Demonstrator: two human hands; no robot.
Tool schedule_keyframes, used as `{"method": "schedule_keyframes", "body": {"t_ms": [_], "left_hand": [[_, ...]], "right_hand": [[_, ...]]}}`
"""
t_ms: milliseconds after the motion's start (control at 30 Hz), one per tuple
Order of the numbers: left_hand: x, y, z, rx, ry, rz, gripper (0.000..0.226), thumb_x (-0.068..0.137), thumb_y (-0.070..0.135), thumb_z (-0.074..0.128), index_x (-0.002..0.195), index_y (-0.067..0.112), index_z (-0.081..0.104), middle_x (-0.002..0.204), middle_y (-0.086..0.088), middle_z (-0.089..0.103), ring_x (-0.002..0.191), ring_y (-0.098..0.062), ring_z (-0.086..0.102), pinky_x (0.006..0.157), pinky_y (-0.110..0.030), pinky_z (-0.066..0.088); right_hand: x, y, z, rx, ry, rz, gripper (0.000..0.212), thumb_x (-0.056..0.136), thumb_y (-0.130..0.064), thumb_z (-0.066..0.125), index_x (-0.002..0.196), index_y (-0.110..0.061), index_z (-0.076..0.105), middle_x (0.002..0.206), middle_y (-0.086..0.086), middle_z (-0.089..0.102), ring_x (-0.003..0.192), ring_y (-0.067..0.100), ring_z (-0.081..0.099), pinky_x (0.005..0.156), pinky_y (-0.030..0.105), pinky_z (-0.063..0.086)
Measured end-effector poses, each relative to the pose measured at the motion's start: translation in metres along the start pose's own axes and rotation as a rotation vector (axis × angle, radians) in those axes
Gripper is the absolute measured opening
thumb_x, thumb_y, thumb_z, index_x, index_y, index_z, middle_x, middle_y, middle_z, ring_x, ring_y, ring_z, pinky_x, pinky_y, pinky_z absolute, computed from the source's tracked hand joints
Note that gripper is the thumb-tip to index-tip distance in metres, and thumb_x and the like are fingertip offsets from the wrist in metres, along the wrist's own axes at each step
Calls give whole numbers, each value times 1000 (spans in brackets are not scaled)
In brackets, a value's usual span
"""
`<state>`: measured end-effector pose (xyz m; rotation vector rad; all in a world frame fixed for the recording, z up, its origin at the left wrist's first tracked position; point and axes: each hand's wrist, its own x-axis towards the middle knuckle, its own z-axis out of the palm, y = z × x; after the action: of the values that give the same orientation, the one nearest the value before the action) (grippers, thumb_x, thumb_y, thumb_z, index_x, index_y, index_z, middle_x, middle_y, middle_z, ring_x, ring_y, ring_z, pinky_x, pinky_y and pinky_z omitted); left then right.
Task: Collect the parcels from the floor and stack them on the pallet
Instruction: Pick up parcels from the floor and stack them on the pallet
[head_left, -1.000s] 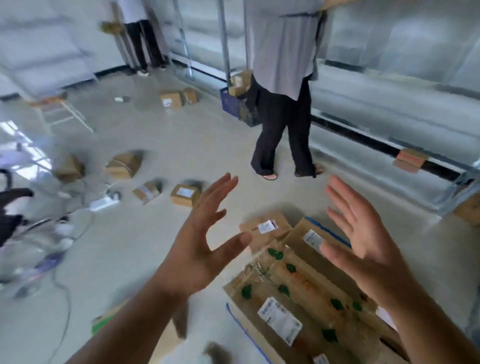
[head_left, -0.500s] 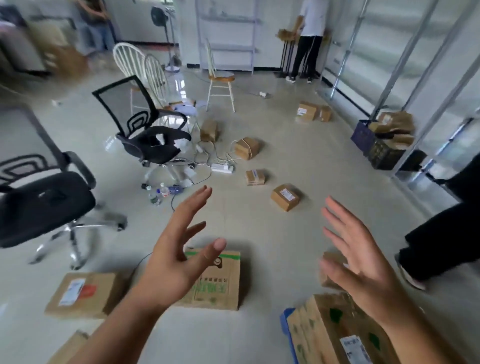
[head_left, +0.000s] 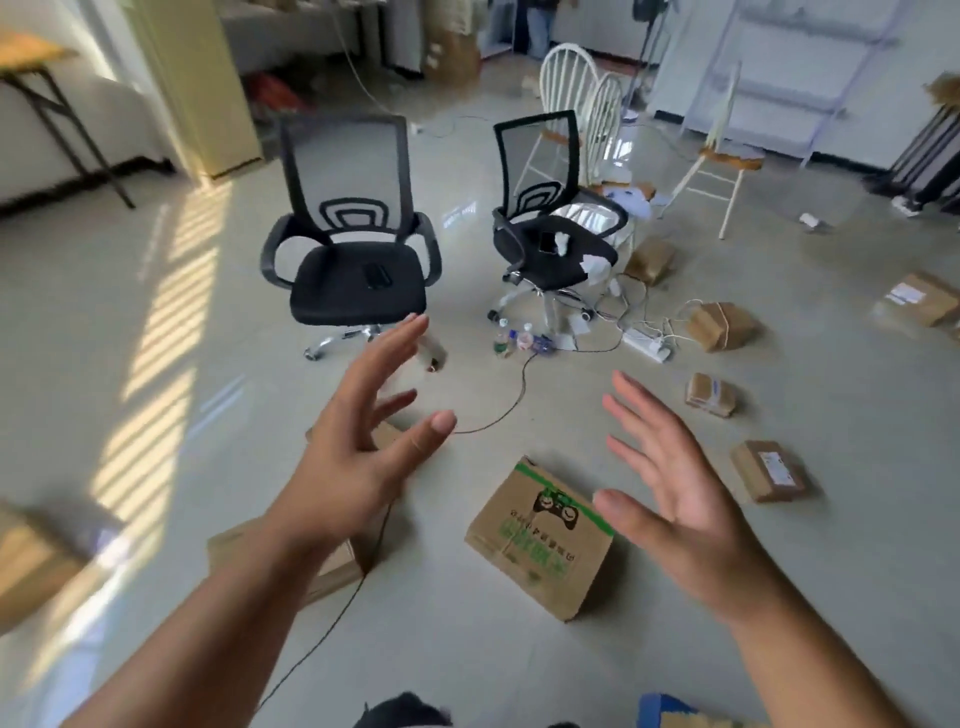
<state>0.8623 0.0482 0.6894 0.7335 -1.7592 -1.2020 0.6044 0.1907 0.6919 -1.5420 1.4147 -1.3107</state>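
**Empty hands poised above a floor of scattered parcels**

Left hand (head_left: 358, 462) and right hand (head_left: 680, 499) raised side by side, fingers spread and straight, holding nothing, touching nothing. Between and just below them, on the pale floor (head_left: 130, 395), a flat brown printed parcel (head_left: 540, 535), tilted corner-on, with a green stripe, a black game-controller drawing and green lettering too blurred to read. Partly hidden under the left forearm, a plain parcel (head_left: 332, 566) with a thin black cable (head_left: 332, 623) running beside it. To the right, well apart, a labelled parcel (head_left: 769, 470), its white label too small to read, and a smaller taped parcel (head_left: 710, 395) farther off. Still farther, a string-tied parcel (head_left: 722, 326) near a white power strip (head_left: 647, 344). At the bottom edge, a blue corner, possibly the pallet (head_left: 662, 709), mostly out of frame.

Likely stiff corrugated card, probably light given the flat shape; best taken with palms on two opposite long edges, clear of the cable. Beyond, two black mesh office chairs (head_left: 358, 270) and white wooden chairs (head_left: 576, 98).
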Motion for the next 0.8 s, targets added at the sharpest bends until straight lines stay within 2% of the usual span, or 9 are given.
{"method": "schedule_keyframes", "body": {"t_ms": [100, 200, 333, 433, 533, 733, 800], "left_hand": [[-26, 14, -13, 14, 158, -35, 67, 92, 47, 73, 154, 43, 48, 159, 14, 50, 152, -9, 41, 116, -55, 45], [-55, 31, -20, 60, 281, -76, 69, 91, 48, 73, 155, 41, 48, 158, 17, 50, 152, -7, 41, 115, -49, 47], [-98, 49, -37, 129, 440, -131, 70, 90, 50, 74, 154, 41, 48, 160, 18, 48, 152, -7, 40, 115, -50, 46], [-132, 52, -56, 183, 536, -184, 71, 89, 49, 74, 154, 40, 48, 160, 15, 49, 151, -5, 41, 115, -46, 46], [-159, 50, -78, 204, 603, -222, 70, 88, 51, 74, 152, 45, 48, 158, 13, 52, 150, -5, 44, 113, -42, 47], [-179, 17, -126, 191, 672, -246, 74, 88, 51, 74, 156, 35, 48, 159, 17, 50, 149, -5, 44, 112, -44, 48], [-179, 3, -148, 180, 665, -266, 74, 88, 52, 73, 156, 36, 48, 159, 18, 50, 149, -4, 44, 112, -45, 48]], "right_hand": [[18, -4, 11, 45, -150, -29, 87, 87, -34, 73, 161, -26, 27, 168, -11, 32, 155, 10, 30, 122, 31, 34], [34, -5, 22, 73, -277, -73, 85, 88, -25, 73, 161, -27, 28, 167, -12, 33, 155, 10, 31, 121, 34, 34], [51, -2, 53, 164, -423, -96, 84, 85, -28, 72, 159, -35, 32, 165, -14, 37, 152, 9, 37, 117, 23, 38], [56, 2, 88, 213, -503, -118, 84, 85, -20, 71, 158, -30, 32, 165, -10, 38, 152, 8, 36, 119, 28, 37], [57, 5, 119, 232, -559, -113, 82, 86, -18, 71, 158, -32, 33, 165, -10, 39, 153, 7, 35, 120, 29, 36], [74, 11, 165, 173, -598, -79, 79, 88, -28, 74, 155, -49, 37, 166, -13, 36, 153, 8, 34, 119, 27, 37], [85, 12, 182, 166, -574, -39, 79, 87, -33, 74, 155, -47, 37, 164, -16, 38, 152, 7, 35, 119, 28, 37]]}}
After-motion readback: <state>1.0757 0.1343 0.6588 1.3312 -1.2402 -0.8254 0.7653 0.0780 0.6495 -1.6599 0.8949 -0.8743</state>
